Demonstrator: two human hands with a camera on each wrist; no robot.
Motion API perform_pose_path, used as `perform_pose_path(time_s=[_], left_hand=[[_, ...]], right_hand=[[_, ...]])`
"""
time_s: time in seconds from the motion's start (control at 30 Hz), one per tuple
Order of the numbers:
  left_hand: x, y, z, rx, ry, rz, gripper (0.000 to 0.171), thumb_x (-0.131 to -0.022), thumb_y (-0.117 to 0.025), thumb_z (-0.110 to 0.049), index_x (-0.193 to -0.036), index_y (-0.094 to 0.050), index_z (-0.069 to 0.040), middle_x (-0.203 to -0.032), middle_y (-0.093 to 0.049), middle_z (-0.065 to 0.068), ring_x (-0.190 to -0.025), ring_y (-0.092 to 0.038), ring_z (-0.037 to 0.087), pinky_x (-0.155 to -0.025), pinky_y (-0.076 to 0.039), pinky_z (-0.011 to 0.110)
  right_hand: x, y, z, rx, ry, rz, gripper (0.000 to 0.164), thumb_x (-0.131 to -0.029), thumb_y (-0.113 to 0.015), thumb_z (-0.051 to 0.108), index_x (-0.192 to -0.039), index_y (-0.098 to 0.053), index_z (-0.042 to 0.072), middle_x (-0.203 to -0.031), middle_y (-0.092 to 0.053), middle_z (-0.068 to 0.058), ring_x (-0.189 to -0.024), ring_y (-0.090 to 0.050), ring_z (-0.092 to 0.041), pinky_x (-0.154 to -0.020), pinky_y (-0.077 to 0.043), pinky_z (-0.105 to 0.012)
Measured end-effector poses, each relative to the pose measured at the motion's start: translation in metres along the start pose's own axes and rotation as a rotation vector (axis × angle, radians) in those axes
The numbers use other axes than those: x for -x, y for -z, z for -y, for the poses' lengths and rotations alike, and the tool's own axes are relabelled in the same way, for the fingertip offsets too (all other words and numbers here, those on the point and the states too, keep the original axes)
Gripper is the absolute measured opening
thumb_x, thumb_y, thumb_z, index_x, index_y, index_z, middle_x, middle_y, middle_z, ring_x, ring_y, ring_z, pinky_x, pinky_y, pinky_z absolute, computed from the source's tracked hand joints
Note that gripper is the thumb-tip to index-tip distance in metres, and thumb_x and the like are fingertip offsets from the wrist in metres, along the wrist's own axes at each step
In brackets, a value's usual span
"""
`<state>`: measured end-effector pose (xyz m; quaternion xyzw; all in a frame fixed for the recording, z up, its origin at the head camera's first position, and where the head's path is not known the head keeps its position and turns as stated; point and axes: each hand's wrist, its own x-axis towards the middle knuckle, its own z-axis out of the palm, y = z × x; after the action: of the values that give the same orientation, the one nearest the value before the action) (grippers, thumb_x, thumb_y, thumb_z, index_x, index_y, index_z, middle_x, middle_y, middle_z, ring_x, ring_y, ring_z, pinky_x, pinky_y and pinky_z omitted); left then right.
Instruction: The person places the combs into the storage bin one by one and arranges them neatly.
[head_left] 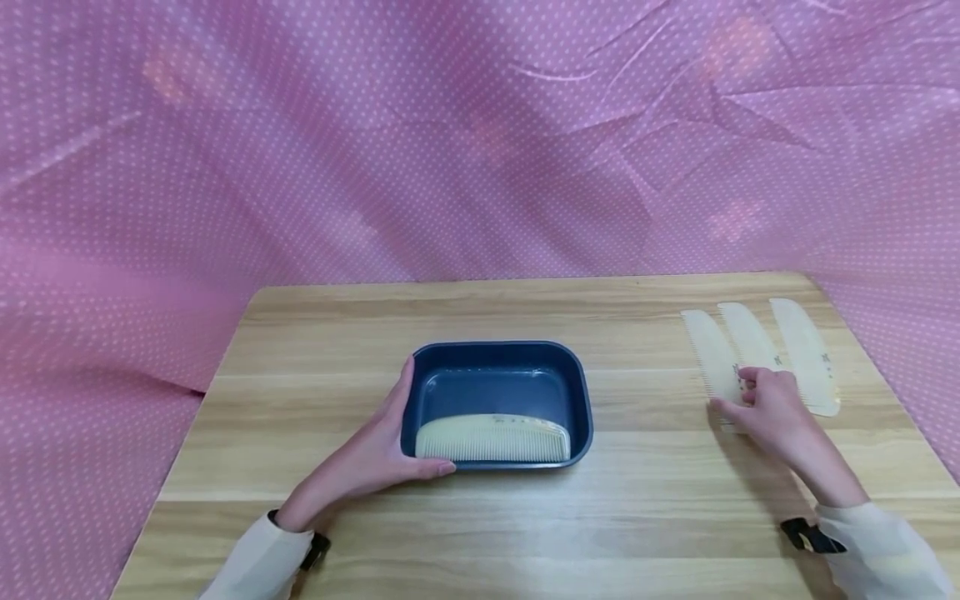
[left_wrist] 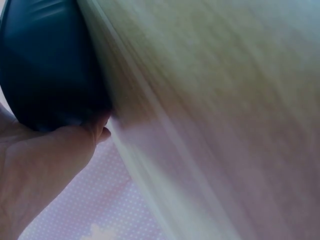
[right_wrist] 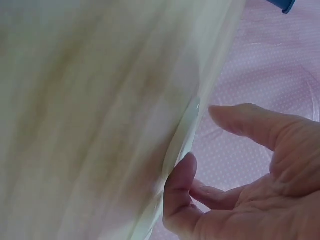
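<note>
My left hand (head_left: 378, 457) holds a dark blue rectangular tray (head_left: 587, 408) by its left side, thumb along the front rim and fingers at the left wall. In the left wrist view the hand lies against the outer wall of the tray (left_wrist: 50, 60). A pale comb (head_left: 491, 437) leans inside along the front wall, teeth down. At the right, my right hand (head_left: 776, 415) is over the lower part of the leftmost of three pale combs (head_left: 711, 350). Its thumb and bent fingers are apart, fingertips right at a comb (right_wrist: 181, 137) in the right wrist view.
Beside the leftmost comb lie a middle comb (head_left: 750, 333) and a right comb (head_left: 808, 358), both flat on the wooden table (head_left: 300, 333). Pink dotted cloth (head_left: 480, 167) hangs behind the table and along its sides. Each wrist has a black strap.
</note>
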<state>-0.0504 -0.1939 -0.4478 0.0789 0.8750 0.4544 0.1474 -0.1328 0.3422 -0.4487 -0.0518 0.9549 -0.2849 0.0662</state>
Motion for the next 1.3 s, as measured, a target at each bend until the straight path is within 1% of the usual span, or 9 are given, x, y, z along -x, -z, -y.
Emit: perform_pose_path(time_s=[0.13, 0.2, 0.3, 0.37, 0.5, 0.57, 0.67, 1.0, 1.3], left_hand=[[0.0011, 0.0000, 0.0008, 0.003, 0.015, 0.000, 0.150, -0.077, -0.098, -0.057, -0.171, 0.019, -0.044, -0.181, 0.008, -0.001, -0.165, -0.007, 0.032, -0.124, -0.022, 0.068], [0.0013, 0.0002, 0.0010, 0.001, 0.015, -0.002, 0.151, -0.078, -0.098, -0.057, -0.171, 0.019, -0.042, -0.182, 0.008, 0.000, -0.165, -0.007, 0.033, -0.124, -0.022, 0.070], [0.0014, 0.0002, 0.0006, 0.000, 0.014, -0.004, 0.151, -0.078, -0.098, -0.056, -0.172, 0.019, -0.039, -0.182, 0.007, 0.001, -0.165, -0.007, 0.035, -0.123, -0.022, 0.071], [0.0012, 0.0002, 0.0004, -0.001, 0.011, -0.004, 0.151, -0.078, -0.098, -0.057, -0.172, 0.019, -0.039, -0.182, 0.007, 0.002, -0.165, -0.007, 0.036, -0.123, -0.021, 0.071], [0.0005, 0.0003, 0.0011, -0.002, 0.004, -0.006, 0.149, -0.079, -0.097, -0.057, -0.172, 0.019, -0.040, -0.182, 0.007, 0.004, -0.165, -0.007, 0.036, -0.123, -0.021, 0.071], [0.0002, 0.0006, 0.0020, -0.005, -0.006, -0.007, 0.148, -0.080, -0.096, -0.057, -0.172, 0.019, -0.040, -0.182, 0.007, 0.006, -0.165, -0.006, 0.038, -0.123, -0.020, 0.072], [-0.0001, 0.0009, 0.0031, -0.008, -0.018, -0.007, 0.148, -0.081, -0.096, -0.055, -0.172, 0.019, -0.037, -0.182, 0.007, 0.008, -0.164, -0.006, 0.039, -0.122, -0.020, 0.072], [0.0011, 0.0018, 0.0016, 0.010, 0.018, 0.002, 0.149, -0.079, -0.097, -0.056, -0.171, 0.020, -0.043, -0.182, 0.007, 0.004, -0.165, -0.006, 0.037, -0.123, -0.022, 0.072], [-0.0007, 0.0004, 0.0023, 0.012, 0.002, -0.001, 0.149, -0.080, -0.097, -0.053, -0.171, 0.019, -0.041, -0.182, 0.005, 0.006, -0.165, -0.008, 0.037, -0.124, -0.021, 0.071]], right_hand=[[-0.0029, 0.0026, -0.0007, 0.048, -0.004, 0.022, 0.077, -0.097, -0.083, 0.013, -0.135, -0.041, -0.038, -0.087, -0.065, -0.032, -0.082, -0.059, -0.038, -0.077, -0.054, -0.053], [-0.0036, 0.0036, -0.0013, 0.048, -0.009, 0.033, 0.079, -0.097, -0.083, 0.015, -0.134, -0.039, -0.039, -0.087, -0.064, -0.031, -0.081, -0.058, -0.039, -0.077, -0.054, -0.054], [-0.0025, 0.0050, -0.0017, 0.058, -0.024, 0.057, 0.081, -0.100, -0.080, 0.021, -0.133, -0.039, -0.039, -0.108, -0.064, -0.047, -0.099, -0.064, -0.054, -0.087, -0.055, -0.064], [-0.0015, 0.0051, -0.0018, 0.061, -0.040, 0.079, 0.076, -0.102, -0.078, 0.026, -0.128, -0.045, -0.038, -0.124, -0.058, -0.052, -0.094, -0.064, -0.054, -0.082, -0.057, -0.059], [0.0001, 0.0049, -0.0014, 0.052, -0.066, 0.106, 0.077, -0.104, -0.075, 0.034, -0.131, -0.047, -0.033, -0.104, -0.068, -0.037, -0.073, -0.052, -0.030, -0.063, -0.047, -0.039], [0.0003, 0.0045, -0.0012, 0.043, -0.069, 0.107, 0.079, -0.104, -0.075, 0.034, -0.134, -0.045, -0.032, -0.091, -0.069, -0.024, -0.072, -0.051, -0.026, -0.062, -0.045, -0.036], [0.0001, 0.0037, -0.0008, 0.039, -0.059, 0.092, 0.080, -0.103, -0.077, 0.032, -0.137, -0.042, -0.031, -0.089, -0.069, -0.021, -0.079, -0.057, -0.030, -0.068, -0.048, -0.038], [0.0016, 0.0021, 0.0036, 0.016, -0.039, 0.040, 0.073, -0.104, -0.076, 0.020, -0.144, -0.037, -0.027, -0.112, -0.063, -0.042, -0.102, -0.064, -0.055, -0.086, -0.052, -0.067], [0.0053, -0.0027, 0.0070, -0.027, 0.032, -0.052, 0.068, -0.103, -0.071, 0.003, -0.156, -0.032, -0.016, -0.112, -0.065, -0.037, -0.101, -0.069, -0.055, -0.080, -0.054, -0.061]])
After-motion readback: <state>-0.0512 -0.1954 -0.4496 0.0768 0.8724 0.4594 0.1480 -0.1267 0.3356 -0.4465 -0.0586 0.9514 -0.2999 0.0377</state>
